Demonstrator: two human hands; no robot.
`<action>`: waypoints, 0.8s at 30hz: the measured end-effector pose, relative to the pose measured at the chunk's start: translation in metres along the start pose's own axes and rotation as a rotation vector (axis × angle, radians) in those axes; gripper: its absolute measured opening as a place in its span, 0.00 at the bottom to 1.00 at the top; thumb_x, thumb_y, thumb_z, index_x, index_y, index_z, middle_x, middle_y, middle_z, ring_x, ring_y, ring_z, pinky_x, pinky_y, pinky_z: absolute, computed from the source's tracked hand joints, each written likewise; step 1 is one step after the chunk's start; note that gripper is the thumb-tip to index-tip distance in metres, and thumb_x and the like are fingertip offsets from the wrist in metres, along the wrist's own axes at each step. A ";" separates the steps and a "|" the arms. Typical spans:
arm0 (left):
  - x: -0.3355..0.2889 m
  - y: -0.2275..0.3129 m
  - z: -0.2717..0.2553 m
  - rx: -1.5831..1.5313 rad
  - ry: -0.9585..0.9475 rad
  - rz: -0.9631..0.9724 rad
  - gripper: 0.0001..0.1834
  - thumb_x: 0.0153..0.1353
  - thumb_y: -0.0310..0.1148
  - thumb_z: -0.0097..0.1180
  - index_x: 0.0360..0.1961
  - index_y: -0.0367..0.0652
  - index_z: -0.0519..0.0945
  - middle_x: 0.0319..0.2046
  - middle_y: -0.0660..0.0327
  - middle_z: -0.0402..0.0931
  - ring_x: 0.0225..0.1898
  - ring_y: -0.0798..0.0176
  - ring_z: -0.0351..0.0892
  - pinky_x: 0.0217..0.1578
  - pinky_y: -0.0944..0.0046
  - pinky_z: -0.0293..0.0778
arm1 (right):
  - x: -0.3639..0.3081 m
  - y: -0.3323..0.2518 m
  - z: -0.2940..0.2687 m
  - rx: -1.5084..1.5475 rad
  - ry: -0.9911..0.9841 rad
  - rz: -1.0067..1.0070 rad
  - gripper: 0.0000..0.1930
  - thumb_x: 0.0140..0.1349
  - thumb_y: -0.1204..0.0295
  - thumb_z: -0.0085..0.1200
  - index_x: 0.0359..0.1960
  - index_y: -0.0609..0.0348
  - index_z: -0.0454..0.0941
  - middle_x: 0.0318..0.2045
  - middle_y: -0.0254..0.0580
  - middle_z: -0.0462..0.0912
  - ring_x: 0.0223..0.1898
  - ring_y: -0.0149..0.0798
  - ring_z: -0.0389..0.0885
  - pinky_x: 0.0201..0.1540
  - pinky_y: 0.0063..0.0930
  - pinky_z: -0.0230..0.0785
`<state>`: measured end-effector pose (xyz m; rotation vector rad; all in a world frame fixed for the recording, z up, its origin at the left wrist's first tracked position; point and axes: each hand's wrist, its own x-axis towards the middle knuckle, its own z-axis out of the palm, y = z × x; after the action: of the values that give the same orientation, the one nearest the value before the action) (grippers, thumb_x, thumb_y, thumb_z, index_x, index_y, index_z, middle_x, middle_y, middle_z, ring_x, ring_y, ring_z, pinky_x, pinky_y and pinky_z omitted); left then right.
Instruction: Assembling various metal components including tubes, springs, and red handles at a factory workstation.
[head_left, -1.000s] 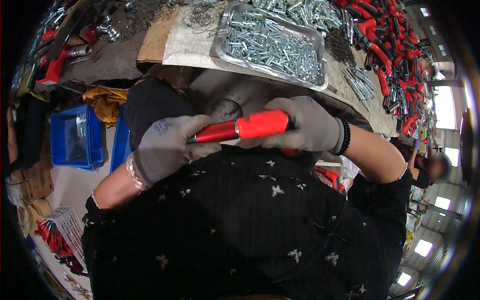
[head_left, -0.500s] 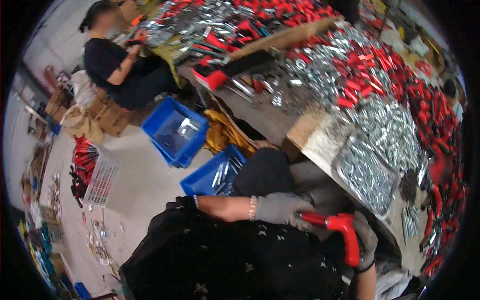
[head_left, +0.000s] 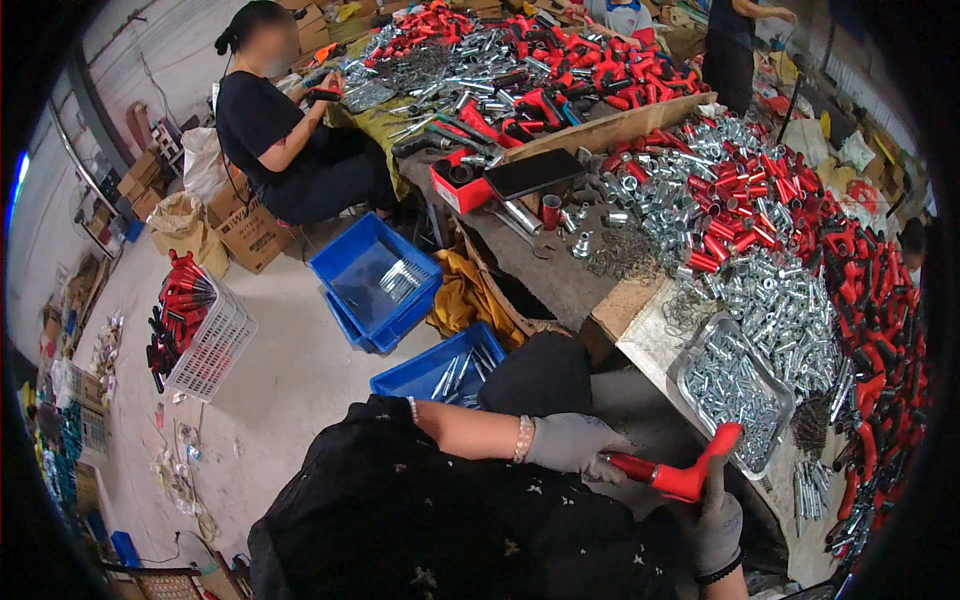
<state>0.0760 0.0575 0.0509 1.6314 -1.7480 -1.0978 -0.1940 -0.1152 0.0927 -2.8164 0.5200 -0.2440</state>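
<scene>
A red pistol-shaped tool point(head_left: 685, 483) lies between my two gloved hands, over my lap. My left hand point(head_left: 575, 443), in a grey glove, has its fingers closed round the end of the tool's dark red barrel. My right hand point(head_left: 718, 530), also gloved, grips the red body near the handle, its thumb raised along it. The handle's tip points up and to the right. Just beyond the right hand, a metal tray point(head_left: 792, 410) of small silvery parts rests on the bench.
Heaps of silvery fittings point(head_left: 790, 300) and red tool bodies point(head_left: 875, 340) cover the bench's right side. A blue bin point(head_left: 395, 385) with metal rods stands by my knee, near another blue bin point(head_left: 330, 265). A white basket point(head_left: 225, 350) holds red tools. A co-worker point(head_left: 260, 120) sits at the far left.
The red tool has turned over: its handle pointed downward before and now points up and right. My right hand has shifted lower around it. The whole view has shifted slightly.
</scene>
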 end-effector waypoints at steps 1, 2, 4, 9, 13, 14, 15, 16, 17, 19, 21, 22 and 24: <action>-0.003 0.000 0.001 0.001 0.000 0.003 0.29 0.64 0.61 0.53 0.57 0.54 0.71 0.32 0.51 0.79 0.40 0.44 0.81 0.38 0.48 0.74 | 0.000 0.002 -0.004 -0.003 0.001 0.002 0.39 0.64 0.57 0.59 0.70 0.66 0.57 0.27 0.57 0.80 0.30 0.56 0.83 0.30 0.42 0.73; -0.006 0.001 0.002 0.085 0.061 0.050 0.29 0.64 0.62 0.53 0.56 0.53 0.72 0.33 0.51 0.80 0.40 0.44 0.81 0.38 0.48 0.74 | 0.001 0.004 -0.008 -0.127 -0.044 -0.084 0.35 0.64 0.55 0.58 0.65 0.66 0.61 0.24 0.55 0.78 0.26 0.56 0.81 0.28 0.42 0.72; -0.008 0.009 -0.002 0.165 0.129 0.101 0.29 0.63 0.62 0.53 0.55 0.52 0.74 0.34 0.50 0.80 0.40 0.44 0.81 0.37 0.48 0.74 | 0.008 0.021 -0.012 -0.258 -0.092 -0.171 0.32 0.65 0.53 0.58 0.61 0.66 0.66 0.20 0.54 0.76 0.23 0.56 0.79 0.25 0.42 0.70; 0.004 0.004 0.003 0.045 0.236 0.129 0.24 0.68 0.58 0.52 0.47 0.48 0.76 0.25 0.57 0.76 0.27 0.53 0.80 0.28 0.55 0.74 | 0.028 0.008 -0.037 0.858 -0.326 0.193 0.18 0.69 0.59 0.53 0.48 0.61 0.78 0.28 0.49 0.82 0.26 0.45 0.82 0.31 0.33 0.75; 0.005 -0.010 -0.012 -0.659 -0.207 -0.126 0.23 0.69 0.57 0.50 0.43 0.47 0.78 0.22 0.65 0.74 0.17 0.68 0.71 0.17 0.66 0.67 | 0.019 -0.029 -0.049 0.448 0.157 -0.131 0.12 0.63 0.63 0.57 0.42 0.57 0.80 0.33 0.41 0.80 0.36 0.40 0.81 0.45 0.43 0.76; -0.004 -0.014 -0.016 -0.774 -0.352 -0.120 0.23 0.70 0.57 0.50 0.43 0.46 0.78 0.21 0.68 0.72 0.16 0.73 0.67 0.16 0.69 0.64 | 0.032 -0.047 -0.074 -0.376 0.244 -0.490 0.14 0.55 0.66 0.60 0.43 0.55 0.81 0.38 0.38 0.80 0.45 0.40 0.78 0.55 0.47 0.71; -0.008 -0.017 -0.021 -0.877 -0.515 -0.103 0.24 0.70 0.57 0.49 0.42 0.45 0.78 0.19 0.71 0.69 0.15 0.77 0.63 0.14 0.73 0.61 | 0.039 -0.054 -0.084 -0.380 0.246 -0.486 0.14 0.55 0.66 0.60 0.43 0.55 0.81 0.38 0.38 0.80 0.45 0.40 0.78 0.55 0.47 0.71; -0.013 -0.002 -0.026 -0.828 -0.499 -0.183 0.17 0.71 0.49 0.51 0.41 0.46 0.78 0.14 0.71 0.64 0.12 0.74 0.61 0.12 0.71 0.57 | 0.043 -0.059 -0.091 -0.535 0.245 -0.643 0.15 0.53 0.66 0.60 0.43 0.53 0.82 0.40 0.37 0.80 0.47 0.40 0.77 0.56 0.49 0.69; -0.010 -0.001 -0.025 -0.824 -0.503 -0.181 0.17 0.71 0.49 0.51 0.41 0.46 0.78 0.14 0.71 0.64 0.12 0.74 0.61 0.12 0.71 0.57 | 0.049 -0.064 -0.095 -0.692 0.243 -0.798 0.16 0.51 0.66 0.60 0.43 0.51 0.82 0.42 0.36 0.80 0.49 0.41 0.75 0.57 0.51 0.67; 0.001 0.000 -0.017 -0.611 -0.579 -0.148 0.19 0.71 0.51 0.50 0.42 0.45 0.78 0.18 0.67 0.69 0.17 0.70 0.68 0.17 0.65 0.65 | 0.066 -0.060 -0.084 -0.655 0.167 -0.855 0.16 0.50 0.64 0.60 0.43 0.46 0.83 0.37 0.36 0.80 0.44 0.41 0.77 0.54 0.47 0.70; 0.016 -0.015 -0.002 -0.409 -0.397 0.123 0.20 0.70 0.52 0.52 0.45 0.45 0.77 0.22 0.64 0.72 0.22 0.67 0.73 0.22 0.61 0.69 | 0.069 -0.032 -0.071 -0.501 -0.156 -0.784 0.18 0.52 0.60 0.61 0.45 0.47 0.80 0.37 0.41 0.82 0.44 0.41 0.80 0.48 0.41 0.72; 0.017 -0.011 -0.005 -0.217 -0.195 0.378 0.22 0.69 0.52 0.53 0.49 0.45 0.76 0.25 0.62 0.75 0.26 0.64 0.78 0.27 0.58 0.73 | 0.060 -0.032 -0.069 -0.266 -0.371 -0.483 0.22 0.51 0.55 0.65 0.45 0.52 0.81 0.33 0.41 0.80 0.36 0.47 0.80 0.43 0.43 0.73; 0.009 -0.003 -0.006 0.128 0.039 0.278 0.24 0.67 0.53 0.56 0.52 0.45 0.75 0.26 0.61 0.76 0.30 0.63 0.80 0.30 0.56 0.74 | 0.058 -0.028 -0.063 -0.233 -0.327 -0.494 0.22 0.51 0.55 0.65 0.44 0.52 0.81 0.33 0.41 0.80 0.36 0.47 0.81 0.43 0.42 0.74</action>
<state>0.0814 0.0479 0.0503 1.4149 -1.9816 -0.8347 -0.1449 -0.1256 0.1679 -3.0786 -0.2393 0.1987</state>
